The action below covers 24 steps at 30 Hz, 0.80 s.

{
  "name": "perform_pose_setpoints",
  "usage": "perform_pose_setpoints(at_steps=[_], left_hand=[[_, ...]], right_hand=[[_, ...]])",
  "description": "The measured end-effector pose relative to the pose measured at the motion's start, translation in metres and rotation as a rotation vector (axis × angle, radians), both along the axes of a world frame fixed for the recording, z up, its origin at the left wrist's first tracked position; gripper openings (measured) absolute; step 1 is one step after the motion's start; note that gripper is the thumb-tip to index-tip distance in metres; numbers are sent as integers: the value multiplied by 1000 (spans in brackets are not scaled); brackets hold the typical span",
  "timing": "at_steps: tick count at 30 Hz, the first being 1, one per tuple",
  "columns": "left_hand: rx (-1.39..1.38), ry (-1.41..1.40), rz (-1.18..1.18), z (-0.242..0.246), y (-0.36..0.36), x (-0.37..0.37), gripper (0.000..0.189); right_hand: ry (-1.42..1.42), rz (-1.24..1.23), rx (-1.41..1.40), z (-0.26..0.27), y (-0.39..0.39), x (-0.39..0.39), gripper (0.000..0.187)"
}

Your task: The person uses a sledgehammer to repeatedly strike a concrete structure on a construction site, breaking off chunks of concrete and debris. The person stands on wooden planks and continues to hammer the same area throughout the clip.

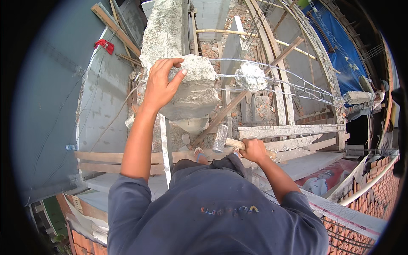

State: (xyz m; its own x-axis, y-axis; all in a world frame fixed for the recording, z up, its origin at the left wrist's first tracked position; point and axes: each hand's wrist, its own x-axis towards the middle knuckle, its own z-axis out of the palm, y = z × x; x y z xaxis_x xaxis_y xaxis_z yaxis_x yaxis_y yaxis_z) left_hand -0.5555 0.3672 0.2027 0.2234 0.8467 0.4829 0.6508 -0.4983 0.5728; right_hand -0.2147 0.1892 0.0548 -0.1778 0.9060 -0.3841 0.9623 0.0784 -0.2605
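My left hand (pixel 163 81) is at the broken end of a rough concrete beam (pixel 195 81), thumb apart and fingers slightly bent, holding nothing. Whether the palm bears on the concrete cannot be made out. Lower down, my right hand (pixel 254 150) grips the wooden handle (pixel 235 144) of a club hammer, its worn metal head (pixel 220 139) pointing left in front of my legs. From the beam's broken face, bare steel reinforcing bars (pixel 228 76) run to the right. A pale lump of concrete (pixel 250 76) still clings to them.
Wooden planks (pixel 186 156) run beneath my sandalled feet (pixel 200 154). A slanting timber (pixel 237 100) crosses below the bars, above brick rubble (pixel 208 47). Long timbers (pixel 271 41) stand at right. A person (pixel 379 97) is partly visible at far right, near a blue tarpaulin (pixel 338 60).
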Motion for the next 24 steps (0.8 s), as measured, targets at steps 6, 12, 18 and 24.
perform_pose_setpoints(at_steps=[6,12,18,24], left_hand=[[175,277,205,-34,82,32,50],[-126,521,250,-57,82,38,70],[-182,583,279,-50,82,43,68],[-168,546,259,-51,82,40,65]], right_hand=[[-63,710,-63,2,50,-58,22],[-47,44,67,-17,90,-33,25],[-33,568,-71,-22,39,-55,22],[-100,150,126,-33,96,-34,24]])
